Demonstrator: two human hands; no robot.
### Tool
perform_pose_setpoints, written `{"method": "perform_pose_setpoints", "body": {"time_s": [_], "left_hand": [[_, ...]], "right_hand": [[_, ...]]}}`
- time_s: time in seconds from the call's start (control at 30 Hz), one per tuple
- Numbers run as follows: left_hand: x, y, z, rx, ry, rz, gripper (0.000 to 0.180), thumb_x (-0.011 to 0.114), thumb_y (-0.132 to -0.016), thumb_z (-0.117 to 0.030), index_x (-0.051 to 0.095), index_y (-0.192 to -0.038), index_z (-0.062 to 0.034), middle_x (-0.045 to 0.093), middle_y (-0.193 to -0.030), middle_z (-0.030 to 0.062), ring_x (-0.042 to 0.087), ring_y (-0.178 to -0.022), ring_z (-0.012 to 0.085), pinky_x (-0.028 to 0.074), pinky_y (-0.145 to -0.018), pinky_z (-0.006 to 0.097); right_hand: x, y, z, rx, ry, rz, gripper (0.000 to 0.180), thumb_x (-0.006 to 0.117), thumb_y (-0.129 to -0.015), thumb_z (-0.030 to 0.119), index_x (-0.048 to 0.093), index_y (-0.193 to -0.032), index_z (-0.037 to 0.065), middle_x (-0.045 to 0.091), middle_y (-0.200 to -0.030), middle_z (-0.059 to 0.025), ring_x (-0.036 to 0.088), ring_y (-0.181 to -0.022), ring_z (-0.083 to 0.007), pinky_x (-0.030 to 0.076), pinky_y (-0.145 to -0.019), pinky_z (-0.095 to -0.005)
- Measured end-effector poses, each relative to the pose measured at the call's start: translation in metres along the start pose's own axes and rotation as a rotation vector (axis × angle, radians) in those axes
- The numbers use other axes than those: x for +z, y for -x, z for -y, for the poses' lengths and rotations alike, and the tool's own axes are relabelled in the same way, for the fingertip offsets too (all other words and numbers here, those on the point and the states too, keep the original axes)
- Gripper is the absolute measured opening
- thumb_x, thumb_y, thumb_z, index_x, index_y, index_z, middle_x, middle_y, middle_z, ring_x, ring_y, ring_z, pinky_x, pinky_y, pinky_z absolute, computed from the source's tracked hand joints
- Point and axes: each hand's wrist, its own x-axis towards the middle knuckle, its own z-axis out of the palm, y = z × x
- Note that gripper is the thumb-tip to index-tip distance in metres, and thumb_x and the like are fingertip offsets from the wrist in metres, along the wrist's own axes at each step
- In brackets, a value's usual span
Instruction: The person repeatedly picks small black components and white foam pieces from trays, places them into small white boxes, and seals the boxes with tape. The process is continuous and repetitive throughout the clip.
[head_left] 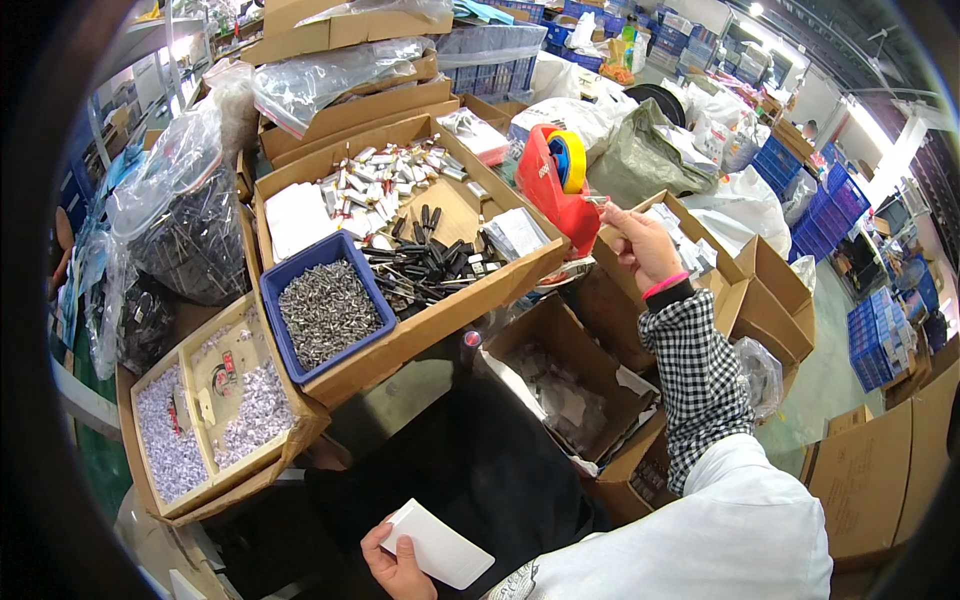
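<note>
My left hand (pixel 398 568) grips a flat white rectangular box (pixel 440 545) low over my dark lap, thumb on its top face. My right hand (pixel 645 245) reaches out to the red tape dispenser (pixel 572 217), fingertips pinched at its cutting edge on what looks like the end of the clear tape. The tape roll with a yellow and blue core (pixel 568 162) sits in the dispenser. Left of it, a shallow cardboard tray (pixel 455 305) holds small silver-white parts (pixel 385 178), black-handled pieces (pixel 440 260) and flat white packets (pixel 515 233).
A blue bin (pixel 292 362) of small metal pieces stands in the tray's near corner. Beyond it, a wooden divided tray (pixel 203 412) holds small white bits. Open cartons (pixel 640 385) flank my right arm. Bulging plastic bags (pixel 185 220) rise at the left, sacks (pixel 640 150) behind.
</note>
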Motion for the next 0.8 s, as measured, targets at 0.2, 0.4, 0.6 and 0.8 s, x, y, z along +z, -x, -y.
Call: {"method": "perform_pose_setpoints", "body": {"time_s": [0.2, 0.4, 0.6, 0.8], "left_hand": [[-0.006, 0.002, 0.000, -0.071, 0.024, -0.011, 0.030, 0.056, -0.087, 0.002, 0.048, -0.116, -0.0010, 0.053, -0.108, 0.0113, 0.051, -0.098, 0.0190, 0.040, -0.090, 0.031], [-0.005, 0.012, -0.004, -0.024, -0.096, -0.013, 0.036, 0.055, -0.087, 0.004, 0.043, -0.120, -0.0015, 0.050, -0.112, 0.0119, 0.049, -0.102, 0.0191, 0.038, -0.093, 0.032], [-0.016, 0.002, -0.001, 0.094, -0.196, -0.099, 0.033, 0.055, -0.085, 0.005, 0.046, -0.116, -0.0025, 0.054, -0.115, 0.0142, 0.054, -0.103, 0.0211, 0.042, -0.093, 0.032], [-0.006, 0.008, 0.012, 0.112, -0.077, 0.027, 0.031, 0.058, -0.085, 0.004, 0.049, -0.114, -0.0041, 0.055, -0.119, 0.0141, 0.054, -0.108, 0.0204, 0.044, -0.091, 0.031]], "right_hand": [[0.007, -0.005, -0.035, -0.006, -0.311, 0.038, 0.020, 0.060, -0.090, 0.027, 0.061, -0.095, 0.008, 0.063, -0.086, -0.0008, 0.057, -0.068, -0.0070, 0.046, -0.059, -0.0202], [0.033, -0.002, -0.054, 0.129, -0.851, 0.126, 0.015, 0.057, -0.092, 0.022, 0.056, -0.093, 0.007, 0.054, -0.076, 0.0024, 0.052, -0.065, -0.0072, 0.046, -0.058, -0.0189], [0.073, 0.092, -0.078, 0.308, -0.462, 0.455, 0.016, 0.051, -0.095, 0.019, 0.054, -0.088, 0.005, 0.053, -0.072, 0.0004, 0.050, -0.059, -0.0077, 0.044, -0.054, -0.0193], [0.139, 0.208, -0.111, 0.759, -0.188, 0.891, 0.015, 0.054, -0.093, 0.016, 0.060, -0.089, 0.003, 0.061, -0.076, -0.0059, 0.057, -0.057, -0.0111, 0.048, -0.053, -0.0225]]}}
